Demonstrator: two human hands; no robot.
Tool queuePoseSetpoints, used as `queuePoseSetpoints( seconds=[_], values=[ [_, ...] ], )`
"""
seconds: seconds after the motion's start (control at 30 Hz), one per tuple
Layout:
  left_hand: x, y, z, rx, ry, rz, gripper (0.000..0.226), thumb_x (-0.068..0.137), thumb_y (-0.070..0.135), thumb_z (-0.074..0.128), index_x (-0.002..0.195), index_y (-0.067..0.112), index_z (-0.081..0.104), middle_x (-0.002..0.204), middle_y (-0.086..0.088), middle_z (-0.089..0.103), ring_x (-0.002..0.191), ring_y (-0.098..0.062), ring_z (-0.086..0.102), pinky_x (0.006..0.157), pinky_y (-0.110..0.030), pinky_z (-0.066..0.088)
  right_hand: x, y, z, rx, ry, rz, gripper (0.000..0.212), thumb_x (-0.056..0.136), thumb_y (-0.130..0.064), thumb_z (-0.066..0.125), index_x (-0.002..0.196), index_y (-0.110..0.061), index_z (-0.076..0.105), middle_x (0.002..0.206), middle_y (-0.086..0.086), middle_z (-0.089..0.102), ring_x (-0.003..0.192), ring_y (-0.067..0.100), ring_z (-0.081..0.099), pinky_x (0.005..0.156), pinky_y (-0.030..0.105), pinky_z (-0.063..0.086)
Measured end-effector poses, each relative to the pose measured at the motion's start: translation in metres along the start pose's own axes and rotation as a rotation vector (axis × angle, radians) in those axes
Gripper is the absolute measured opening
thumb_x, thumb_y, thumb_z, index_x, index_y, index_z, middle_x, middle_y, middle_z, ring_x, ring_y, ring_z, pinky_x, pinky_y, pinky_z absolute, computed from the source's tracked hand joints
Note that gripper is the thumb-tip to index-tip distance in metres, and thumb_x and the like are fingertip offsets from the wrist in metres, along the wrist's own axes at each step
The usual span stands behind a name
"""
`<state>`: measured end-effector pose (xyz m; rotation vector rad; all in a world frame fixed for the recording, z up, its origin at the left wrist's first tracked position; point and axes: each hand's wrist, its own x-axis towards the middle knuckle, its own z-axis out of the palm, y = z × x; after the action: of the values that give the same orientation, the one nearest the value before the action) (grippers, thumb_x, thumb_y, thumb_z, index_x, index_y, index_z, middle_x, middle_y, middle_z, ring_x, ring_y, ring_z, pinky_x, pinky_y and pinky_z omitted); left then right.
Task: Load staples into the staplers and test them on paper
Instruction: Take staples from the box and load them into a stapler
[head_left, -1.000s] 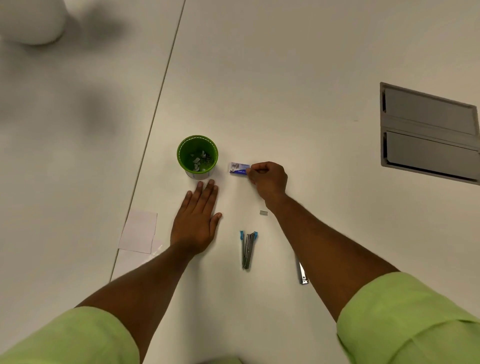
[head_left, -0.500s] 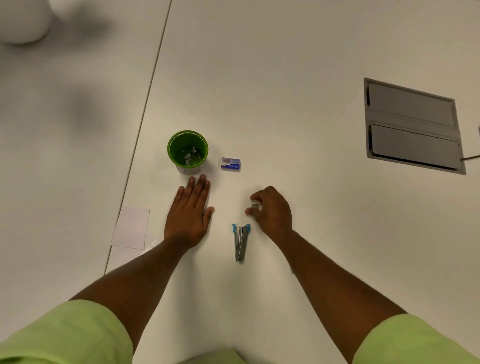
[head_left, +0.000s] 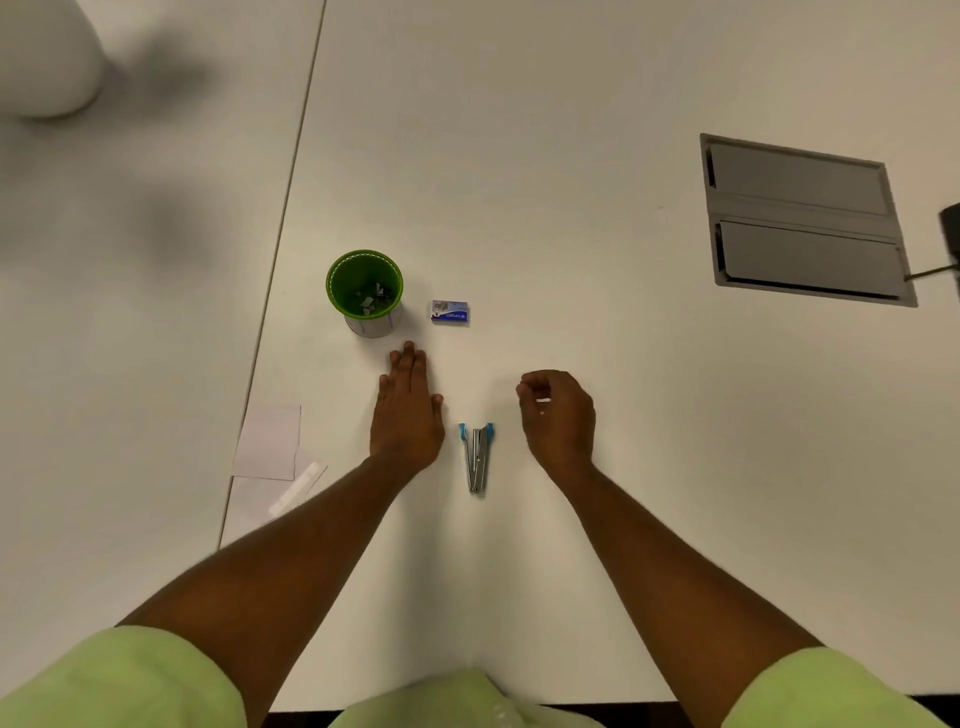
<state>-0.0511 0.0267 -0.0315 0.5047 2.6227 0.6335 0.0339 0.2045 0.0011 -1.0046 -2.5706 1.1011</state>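
Note:
A small stapler (head_left: 478, 458) with blue tips lies swung open on the white table (head_left: 571, 156), between my two hands. My left hand (head_left: 408, 410) rests flat on the table just left of it, fingers straight. My right hand (head_left: 558, 413) hovers to the right of the stapler with curled fingers and pinches a short strip of staples (head_left: 543, 400). A blue staple box (head_left: 450, 312) lies beyond the hands. Sheets of paper (head_left: 267, 441) lie at the left by the table seam.
A green cup (head_left: 364, 291) with small metal bits inside stands left of the staple box, just past my left fingertips. A grey cable hatch (head_left: 800, 223) is set into the table at far right, a dark cable (head_left: 932, 271) beside it. A white rounded object (head_left: 47, 57) sits far left.
My right hand let go of the staple box, drew back toward me and picked up the staple strip from the table. My left hand stayed flat.

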Motion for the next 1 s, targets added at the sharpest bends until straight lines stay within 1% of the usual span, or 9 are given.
queuePoseSetpoints(
  seconds=[0.13,0.23,0.37,0.47,0.53,0.6,0.67,0.8,1.0],
  values=[
    [-0.006,0.034,0.008,-0.137,0.017,0.107,0.059,0.105,0.018,0.044,0.158,0.007,0.021,0.168,-0.007,0.013,0.157,-0.022,0.004,0.127,-0.036,0.007,-0.004,0.011,-0.028,0.064,0.094,0.068,0.011,0.093,-0.016,0.066,0.100,-0.018,0.073,0.090,-0.007,0.073,0.080,0.009,0.068,0.078,0.024,0.055],
    [-0.012,0.061,0.019,-0.307,0.006,0.134,0.052,0.102,0.016,0.050,0.152,0.008,0.037,0.161,-0.009,0.034,0.155,-0.022,0.018,0.126,-0.033,0.015,-0.008,0.024,-0.045,0.007,0.082,0.079,0.022,0.094,-0.014,0.058,0.108,-0.027,0.070,0.082,-0.011,0.068,0.076,0.010,0.065,0.072,0.024,0.050],
    [-0.022,0.087,0.036,-0.418,-0.039,0.164,0.040,0.101,0.012,0.052,0.141,0.011,0.050,0.146,-0.006,0.052,0.142,-0.021,0.042,0.117,-0.029,0.033,-0.017,0.040,-0.056,-0.168,0.042,0.102,0.027,0.093,-0.010,0.054,0.094,-0.029,0.072,0.093,-0.007,0.065,0.079,0.014,0.062,0.067,0.025,0.042],
    [-0.028,0.099,0.047,-0.431,-0.047,0.166,0.035,0.101,0.011,0.052,0.135,0.011,0.056,0.136,-0.005,0.059,0.126,-0.020,0.056,0.107,-0.028,0.043,-0.025,0.048,-0.056,-0.229,0.008,0.166,0.015,0.087,-0.019,0.061,0.094,-0.025,0.072,0.099,-0.006,0.064,0.084,0.017,0.065,0.068,0.026,0.043],
    [-0.030,0.104,0.053,-0.448,-0.042,0.125,0.033,0.100,0.008,0.052,0.132,0.009,0.059,0.132,-0.005,0.061,0.122,-0.020,0.058,0.105,-0.030,0.045,-0.029,0.051,-0.053,-0.285,-0.006,0.163,0.016,0.084,-0.034,0.068,0.095,-0.025,0.072,0.098,-0.006,0.063,0.083,0.016,0.064,0.066,0.026,0.044],
    [-0.031,0.109,0.056,-0.488,-0.008,0.060,0.029,0.099,0.005,0.052,0.127,0.008,0.061,0.127,-0.006,0.064,0.117,-0.020,0.060,0.102,-0.028,0.046,-0.032,0.055,-0.050,-0.345,-0.019,0.148,0.029,0.080,-0.050,0.072,0.094,-0.024,0.072,0.096,-0.005,0.061,0.081,0.016,0.062,0.064,0.027,0.047],
    [-0.030,0.114,0.058,-0.519,0.032,-0.012,0.026,0.100,0.005,0.051,0.122,0.007,0.064,0.121,-0.007,0.067,0.113,-0.020,0.062,0.098,-0.026,0.046,-0.033,0.058,-0.047,-0.399,-0.050,0.145,0.034,0.077,-0.056,0.074,0.089,-0.024,0.070,0.093,-0.004,0.060,0.078,0.017,0.061,0.063,0.030,0.051],
    [-0.029,0.116,0.061,-0.622,-0.006,-0.205,0.024,0.101,0.006,0.051,0.120,0.009,0.065,0.117,-0.004,0.070,0.108,-0.018,0.065,0.092,-0.020,0.045,-0.031,0.061,-0.045,-0.413,-0.061,0.183,0.023,0.079,-0.045,0.075,0.085,-0.023,0.070,0.090,-0.003,0.060,0.076,0.019,0.063,0.062,0.029,0.050],
    [-0.034,0.122,0.064,-1.044,-0.162,-0.447,0.023,0.102,0.007,0.050,0.122,0.002,0.060,0.111,-0.009,0.071,0.093,-0.019,0.067,0.101,-0.035,0.052,-0.033,0.057,-0.050,-0.320,-0.043,0.211,0.017,0.080,-0.038,0.075,0.089,-0.023,0.073,0.092,-0.003,0.063,0.077,0.018,0.064,0.063,0.025,0.043]
  ],
)
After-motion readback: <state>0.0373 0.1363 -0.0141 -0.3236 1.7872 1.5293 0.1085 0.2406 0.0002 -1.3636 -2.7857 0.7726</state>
